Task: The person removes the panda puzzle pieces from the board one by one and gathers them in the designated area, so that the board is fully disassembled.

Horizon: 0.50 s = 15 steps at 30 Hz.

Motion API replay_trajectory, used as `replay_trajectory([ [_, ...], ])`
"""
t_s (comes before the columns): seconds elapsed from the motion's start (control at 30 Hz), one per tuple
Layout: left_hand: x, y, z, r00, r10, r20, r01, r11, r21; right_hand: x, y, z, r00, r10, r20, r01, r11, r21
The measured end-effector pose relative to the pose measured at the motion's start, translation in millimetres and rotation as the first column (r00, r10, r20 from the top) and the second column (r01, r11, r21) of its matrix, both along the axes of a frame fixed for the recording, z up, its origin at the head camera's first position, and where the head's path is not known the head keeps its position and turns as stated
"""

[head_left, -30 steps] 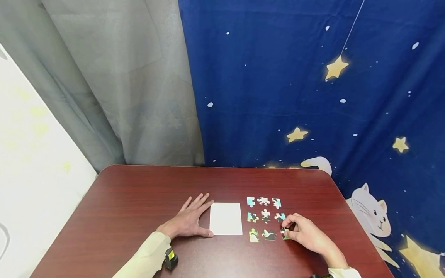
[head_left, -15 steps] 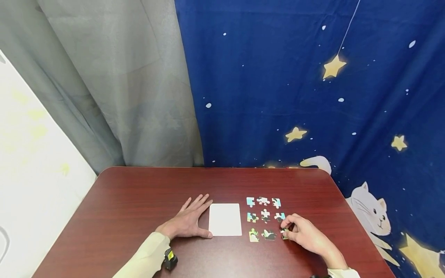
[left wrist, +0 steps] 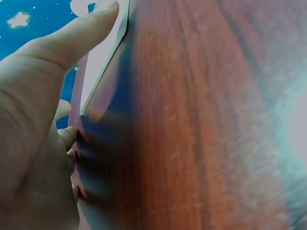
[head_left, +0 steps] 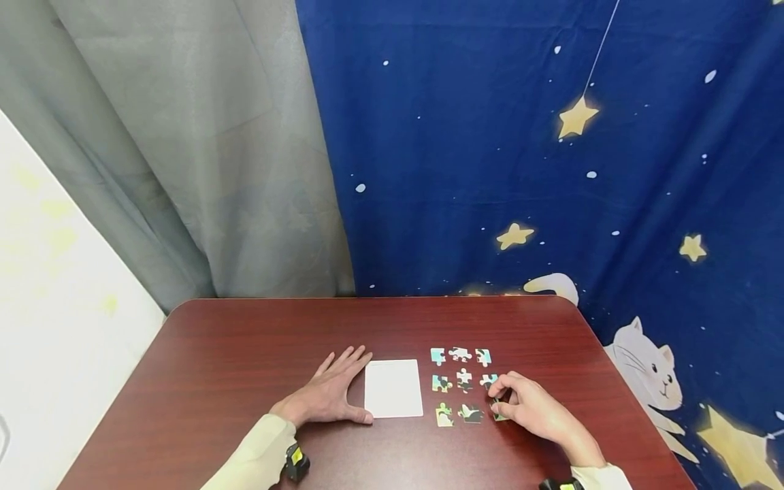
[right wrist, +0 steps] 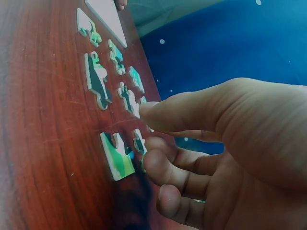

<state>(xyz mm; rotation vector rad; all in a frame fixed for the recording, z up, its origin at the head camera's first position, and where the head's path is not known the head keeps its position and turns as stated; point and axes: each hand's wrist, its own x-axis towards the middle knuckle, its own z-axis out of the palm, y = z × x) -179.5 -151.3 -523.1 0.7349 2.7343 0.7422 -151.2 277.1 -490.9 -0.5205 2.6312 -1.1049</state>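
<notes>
A square white board (head_left: 393,389) lies on the table. My left hand (head_left: 327,395) rests flat at its left side, fingers spread straight, with the thumb (left wrist: 91,31) against the board's edge. To the board's right, jigsaw puzzle pieces (head_left: 464,380) lie apart in three rows. Over the lower right of them my right hand (head_left: 533,407) hovers with loosely bent fingers. In the right wrist view, a green corner puzzle piece (right wrist: 117,158) lies on the table just beside the fingertips. Nothing shows between thumb and fingers. The hand partly covers that piece in the head view.
The dark red wooden table (head_left: 245,340) has its far edge by a grey curtain (head_left: 269,204) and a blue star-patterned curtain (head_left: 429,170). Each wrist wears a black strap device (head_left: 297,463). A white patterned surface (head_left: 49,306) stands at the left.
The head view has turned slightly, shifting the scene left. My right hand has moved a little left over the lower right piece. My left hand stays beside the board.
</notes>
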Motion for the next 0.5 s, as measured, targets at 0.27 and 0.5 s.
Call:
replay_trajectory([
  [0.27,4.6,-2.8,2.2,1.0,-0.001,0.021,0.0,1.0,0.018,-8.7,-8.7,8.7,1.0,0.025,-0.004,-0.025,1.0,0.014],
  [0.5,4.2,-9.4,7.8,1.0,0.007,0.026,-0.007,1.0,0.026,-18.3,-16.0,15.9,0.998,0.045,-0.04,-0.041,0.996,0.079],
])
